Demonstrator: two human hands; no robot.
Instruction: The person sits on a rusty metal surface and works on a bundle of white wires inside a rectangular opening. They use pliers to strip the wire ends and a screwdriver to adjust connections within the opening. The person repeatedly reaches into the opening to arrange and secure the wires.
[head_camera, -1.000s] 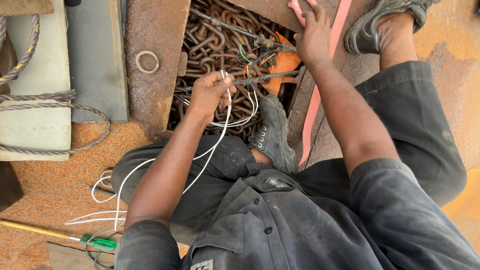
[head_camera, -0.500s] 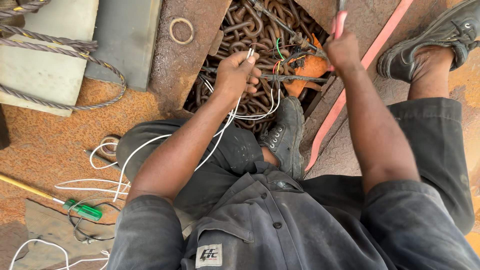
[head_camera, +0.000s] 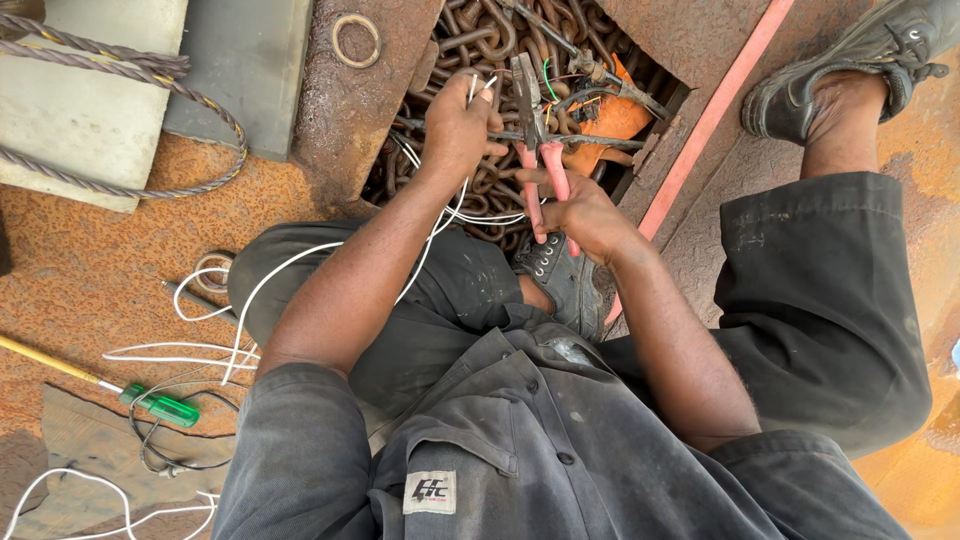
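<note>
Pliers (head_camera: 532, 150) with red handles are gripped in the closed fingers of the right hand (head_camera: 575, 210) at upper centre, long axis upright, nose toward the top edge. White wire (head_camera: 440, 225) ends are pinched by the left hand (head_camera: 455, 125) beside them, above rusty chain (head_camera: 480, 40)

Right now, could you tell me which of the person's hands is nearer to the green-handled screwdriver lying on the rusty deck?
Left. The left hand grips white wires over the chain pit, on the same side as the green-handled screwdriver. The right hand, holding red-handled pliers, is farther across.
</note>
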